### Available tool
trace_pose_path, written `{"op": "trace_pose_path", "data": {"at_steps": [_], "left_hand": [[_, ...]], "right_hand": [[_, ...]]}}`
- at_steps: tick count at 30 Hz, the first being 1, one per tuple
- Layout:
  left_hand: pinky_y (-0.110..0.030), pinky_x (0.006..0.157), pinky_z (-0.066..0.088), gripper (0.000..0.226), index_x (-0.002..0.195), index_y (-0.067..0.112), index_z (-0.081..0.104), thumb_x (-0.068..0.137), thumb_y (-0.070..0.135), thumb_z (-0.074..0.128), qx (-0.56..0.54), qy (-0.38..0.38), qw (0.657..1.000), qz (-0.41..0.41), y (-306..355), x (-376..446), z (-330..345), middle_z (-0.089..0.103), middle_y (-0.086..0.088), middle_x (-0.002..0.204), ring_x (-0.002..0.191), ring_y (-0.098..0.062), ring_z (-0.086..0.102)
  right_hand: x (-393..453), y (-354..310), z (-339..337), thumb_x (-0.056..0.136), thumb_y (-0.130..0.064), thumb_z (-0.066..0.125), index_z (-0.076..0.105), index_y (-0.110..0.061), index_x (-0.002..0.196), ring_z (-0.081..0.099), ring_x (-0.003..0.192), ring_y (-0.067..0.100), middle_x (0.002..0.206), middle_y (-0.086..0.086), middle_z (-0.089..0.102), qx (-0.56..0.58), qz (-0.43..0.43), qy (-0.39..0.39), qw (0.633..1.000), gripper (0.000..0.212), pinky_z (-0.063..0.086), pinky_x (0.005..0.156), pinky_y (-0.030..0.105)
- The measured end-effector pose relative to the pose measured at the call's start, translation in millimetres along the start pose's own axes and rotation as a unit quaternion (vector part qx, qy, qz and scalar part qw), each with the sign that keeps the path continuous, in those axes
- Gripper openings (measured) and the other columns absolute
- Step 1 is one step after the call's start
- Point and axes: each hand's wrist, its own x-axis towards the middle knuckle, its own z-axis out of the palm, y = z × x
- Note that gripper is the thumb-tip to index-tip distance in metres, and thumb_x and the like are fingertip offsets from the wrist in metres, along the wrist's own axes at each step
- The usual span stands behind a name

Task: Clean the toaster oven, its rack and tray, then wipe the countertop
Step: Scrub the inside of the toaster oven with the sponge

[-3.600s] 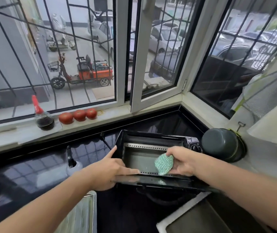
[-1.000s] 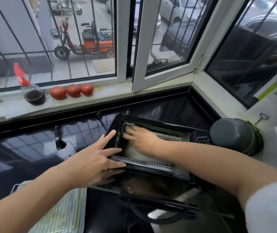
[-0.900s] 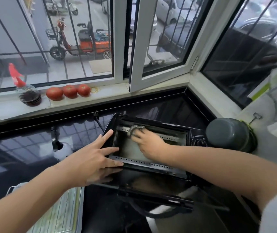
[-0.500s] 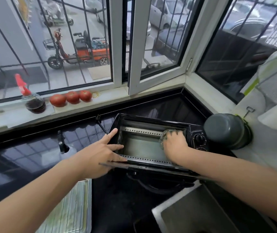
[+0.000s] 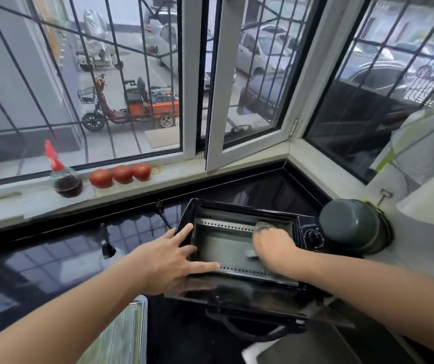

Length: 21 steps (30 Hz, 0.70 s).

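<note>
1. Toaster oven [image 5: 239, 248] sits on the black counter [image 5: 52, 264] in the window corner, tipped so its open cavity faces up; its glass door [image 5: 226, 295] lies folded down toward the person.
2. Nearest the camera, a ridged metal tray [image 5: 121, 334] lies at the counter's front edge on the left, and a sink rim [image 5: 263, 348] shows low right. Whether the tray is already washed I cannot tell; no rack is clearly visible.
3. Left hand [image 5: 168, 261] lies flat with fingers spread on the oven's left rim, bracing it and holding nothing.
4. Right hand [image 5: 273, 248] is inside the cavity at its right end, fingers curled over a scrubbing pad [image 5: 263, 226] whose edge peeks out at the far wall.
5. Judged from this, the work is at the interior scrub; the counter wipe is probably still ahead.
6. Room is tight on the right: the knob panel [image 5: 311, 236] and an upturned dark pot [image 5: 352, 227] stand just beside the oven. Left of it the counter offers open space.
7. Farther back, a power cord [image 5: 162, 211] runs behind the oven; three tomatoes [image 5: 121, 174] and a sauce bottle [image 5: 64, 177] rest on the sill, well apart from the work.
</note>
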Motion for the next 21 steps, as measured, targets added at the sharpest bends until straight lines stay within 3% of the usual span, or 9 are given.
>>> {"op": "trace_pose_path", "data": {"at_steps": [2,3,5,7,9,12,17,19,21], "left_hand": [[-0.066,0.121,0.02,0.07,0.156,0.054,-0.017,0.107,0.055,0.033,0.007,-0.004,1.0,0.002,-5,2,3,0.043,-0.02,0.156,0.151,-0.06,0.004],[-0.065,0.122,0.02,0.066,0.156,0.055,-0.014,0.108,0.056,0.031,0.024,-0.003,1.0,0.008,-5,3,4,0.042,-0.018,0.157,0.152,-0.059,0.002],[-0.064,0.123,0.017,0.058,0.158,0.054,-0.009,0.107,0.061,0.019,0.046,-0.016,0.999,0.006,-3,5,2,0.039,-0.017,0.16,0.152,-0.058,-0.001],[-0.064,0.124,0.013,0.057,0.159,0.053,-0.004,0.105,0.064,0.01,0.062,-0.015,0.998,0.018,-2,5,-3,0.04,-0.017,0.159,0.152,-0.058,-0.001],[-0.067,0.123,0.004,0.055,0.159,0.054,-0.001,0.106,0.063,0.012,0.082,-0.004,0.996,0.023,2,5,-4,0.042,-0.015,0.158,0.152,-0.058,0.001],[-0.067,0.122,-0.009,0.056,0.161,0.05,0.004,0.108,0.05,0.025,0.115,0.002,0.993,0.032,5,5,-6,0.048,-0.017,0.152,0.151,-0.059,0.007],[-0.06,0.124,0.005,0.06,0.161,0.045,0.015,0.106,0.044,0.039,0.115,0.027,0.986,0.122,1,4,0,0.071,-0.011,0.112,0.136,-0.047,0.045],[-0.064,0.124,0.004,0.071,0.161,0.047,0.005,0.103,0.034,0.043,0.091,0.027,0.984,0.151,2,2,-6,0.07,-0.008,0.11,0.122,-0.037,0.053],[-0.067,0.122,-0.002,0.084,0.16,0.048,-0.007,0.099,0.024,0.046,0.07,0.028,0.982,0.172,5,1,-11,0.069,-0.007,0.114,0.118,-0.034,0.055]], "right_hand": [[-10,-5,-12,0.093,-0.017,0.044,0.057,-0.009,0.11,0.065,0.097,0.034,0.102,0.012,0.065,0.252,0.067,-0.052,0.964,0.023,0.05,0.072,0.035],[-13,-6,-19,0.095,-0.02,0.045,0.057,-0.009,0.102,0.064,0.09,0.032,0.095,0.01,0.062,0.398,0.111,-0.112,0.904,0.018,0.05,0.067,0.034],[-15,-6,-28,0.099,-0.018,0.05,0.055,-0.011,0.096,0.062,0.082,0.024,0.096,0.011,0.057,0.648,0.221,-0.202,0.7,0.009,0.054,0.06,0.033],[-15,2,-32,0.098,-0.014,0.054,0.054,-0.012,0.098,0.061,0.085,0.024,0.104,0.012,0.057,0.737,0.297,-0.19,0.577,0.003,0.055,0.063,0.034],[-12,11,-31,0.098,-0.012,0.053,0.054,-0.011,0.103,0.061,0.087,0.023,0.103,0.009,0.059,0.774,0.347,-0.159,0.505,0.004,0.053,0.067,0.035],[-6,13,-31,0.098,-0.007,0.049,0.049,-0.001,0.124,0.064,0.103,0.035,0.13,0.017,0.054,0.804,0.383,-0.166,0.423,0.027,0.057,0.063,0.044],[-4,-16,-26,0.09,0.002,0.048,0.042,0.006,0.124,0.054,0.113,0.051,0.138,0.018,0.04,0.852,0.443,-0.063,0.271,0.034,0.059,0.065,0.058],[-14,-39,-38,0.081,-0.011,0.066,0.051,-0.001,0.111,0.055,0.113,0.04,0.119,0.017,0.053,0.859,0.467,0.001,0.21,0.035,0.058,0.087,0.045],[-14,-50,-44,0.091,-0.03,0.064,0.057,-0.008,0.094,0.056,0.088,0.029,0.08,0.007,0.053,0.862,0.466,0.089,0.177,0.023,0.052,0.093,0.04]]}}
